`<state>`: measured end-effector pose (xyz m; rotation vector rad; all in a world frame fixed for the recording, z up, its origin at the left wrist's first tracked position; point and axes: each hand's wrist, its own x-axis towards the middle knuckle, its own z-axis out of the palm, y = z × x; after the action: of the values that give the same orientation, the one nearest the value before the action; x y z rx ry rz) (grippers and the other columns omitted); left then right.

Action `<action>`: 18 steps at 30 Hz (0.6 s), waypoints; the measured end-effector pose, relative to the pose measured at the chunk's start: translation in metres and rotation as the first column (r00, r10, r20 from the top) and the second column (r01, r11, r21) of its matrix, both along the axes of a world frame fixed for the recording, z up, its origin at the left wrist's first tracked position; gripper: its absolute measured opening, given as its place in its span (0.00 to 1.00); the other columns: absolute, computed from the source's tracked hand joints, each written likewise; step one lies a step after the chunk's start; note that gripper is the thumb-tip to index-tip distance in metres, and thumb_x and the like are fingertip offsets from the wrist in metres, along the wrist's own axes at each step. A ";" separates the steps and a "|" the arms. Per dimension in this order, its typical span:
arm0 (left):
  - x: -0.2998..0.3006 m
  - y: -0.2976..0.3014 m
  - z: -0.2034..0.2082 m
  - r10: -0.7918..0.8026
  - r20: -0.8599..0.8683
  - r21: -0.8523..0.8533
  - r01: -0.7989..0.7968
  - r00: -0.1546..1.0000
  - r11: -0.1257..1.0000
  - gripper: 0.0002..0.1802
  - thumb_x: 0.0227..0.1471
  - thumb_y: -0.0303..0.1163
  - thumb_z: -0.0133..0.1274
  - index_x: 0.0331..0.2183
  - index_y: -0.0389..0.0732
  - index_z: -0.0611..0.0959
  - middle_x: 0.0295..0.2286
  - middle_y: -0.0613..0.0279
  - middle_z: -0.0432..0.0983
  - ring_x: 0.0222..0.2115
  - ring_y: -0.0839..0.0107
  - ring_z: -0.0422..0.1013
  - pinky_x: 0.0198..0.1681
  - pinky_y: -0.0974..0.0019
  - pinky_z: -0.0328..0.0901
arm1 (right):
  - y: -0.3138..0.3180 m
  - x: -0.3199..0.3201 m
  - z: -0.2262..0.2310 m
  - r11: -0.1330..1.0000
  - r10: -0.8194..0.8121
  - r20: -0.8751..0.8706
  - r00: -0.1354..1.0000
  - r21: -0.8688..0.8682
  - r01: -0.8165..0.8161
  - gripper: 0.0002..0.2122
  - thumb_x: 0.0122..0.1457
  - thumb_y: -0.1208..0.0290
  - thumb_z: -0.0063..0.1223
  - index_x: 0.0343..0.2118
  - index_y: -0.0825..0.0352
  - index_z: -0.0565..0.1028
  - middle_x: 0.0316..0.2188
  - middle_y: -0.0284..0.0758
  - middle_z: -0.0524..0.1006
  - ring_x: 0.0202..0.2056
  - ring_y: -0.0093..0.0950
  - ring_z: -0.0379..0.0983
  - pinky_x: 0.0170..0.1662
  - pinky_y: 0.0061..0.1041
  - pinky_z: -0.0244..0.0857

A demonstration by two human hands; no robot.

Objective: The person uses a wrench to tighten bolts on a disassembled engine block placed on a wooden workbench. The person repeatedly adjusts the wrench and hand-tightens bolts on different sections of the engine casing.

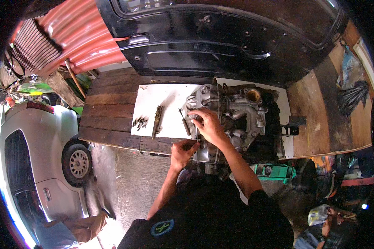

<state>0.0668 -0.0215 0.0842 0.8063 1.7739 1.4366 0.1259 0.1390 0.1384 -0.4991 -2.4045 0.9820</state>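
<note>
A metal engine (237, 110) lies on a white board (170, 93) on the wooden bench. My right hand (207, 123) is at its left side, thumb and fingers curled together against the metal; whatever is between them is too small to make out. Lower down, near the bench's front edge, my left hand (183, 152) has its fingers pinched together by the same side of the engine. What it grips, if anything, is hidden. Left of my right hand a slim dark-handled tool (184, 121) rests on the board, then a long worn tool (157, 121) and a cluster of small dark bolts (140, 123).
Behind the bench (108, 103) stands a large black vehicle panel (195, 45). A dark metal bracket (291, 126) sits right of the engine. Below the bench is a green case (274, 171). A silver car (45, 153) is parked at the left; plastic bags (353, 83) hang at the right.
</note>
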 end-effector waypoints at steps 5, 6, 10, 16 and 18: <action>0.007 -0.002 -0.007 0.066 -0.037 0.062 -0.063 0.997 0.996 0.14 0.50 0.30 0.59 0.37 0.31 0.82 0.28 0.56 0.80 0.28 0.76 0.74 0.33 0.71 0.69 | -0.009 0.017 0.001 0.917 0.074 -0.253 0.965 -0.362 -0.166 0.14 0.54 0.80 0.57 0.44 0.67 0.74 0.41 0.33 0.75 0.40 0.22 0.72 0.43 0.20 0.70; 0.009 -0.002 -0.006 0.072 -0.081 0.076 -0.065 0.994 0.995 0.14 0.50 0.29 0.59 0.38 0.31 0.81 0.28 0.57 0.80 0.27 0.76 0.73 0.32 0.71 0.68 | -0.013 0.026 0.005 0.870 0.088 -0.265 0.960 -0.449 -0.203 0.14 0.53 0.80 0.57 0.44 0.68 0.74 0.42 0.33 0.74 0.41 0.22 0.72 0.44 0.20 0.70; 0.014 -0.002 0.003 0.096 -0.015 0.133 -0.093 0.995 0.987 0.12 0.49 0.25 0.58 0.37 0.32 0.82 0.30 0.55 0.81 0.30 0.75 0.75 0.35 0.71 0.69 | -0.024 0.064 0.004 0.722 0.137 -0.233 0.963 -0.642 -0.258 0.13 0.52 0.78 0.60 0.42 0.69 0.75 0.40 0.34 0.77 0.42 0.21 0.73 0.44 0.21 0.69; 0.016 -0.002 -0.011 0.129 0.104 0.141 -0.143 0.986 0.980 0.12 0.47 0.19 0.57 0.38 0.34 0.84 0.33 0.56 0.81 0.31 0.77 0.75 0.36 0.72 0.69 | -0.040 0.098 0.011 0.867 0.272 -0.162 0.948 -0.385 -0.315 0.12 0.42 0.76 0.68 0.32 0.65 0.79 0.32 0.33 0.79 0.37 0.27 0.76 0.41 0.26 0.69; 0.015 -0.002 -0.009 0.117 0.005 0.111 -0.117 0.993 0.987 0.13 0.46 0.19 0.56 0.38 0.34 0.84 0.32 0.56 0.81 0.31 0.77 0.74 0.35 0.71 0.69 | -0.048 0.103 0.005 0.872 0.326 -0.110 0.939 -0.348 -0.344 0.11 0.42 0.75 0.68 0.31 0.65 0.79 0.32 0.33 0.80 0.37 0.27 0.77 0.42 0.27 0.69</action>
<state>0.0816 -0.0235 0.0754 0.7707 1.7804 1.6246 0.2294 0.0913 0.1434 -0.1741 -2.3159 1.5897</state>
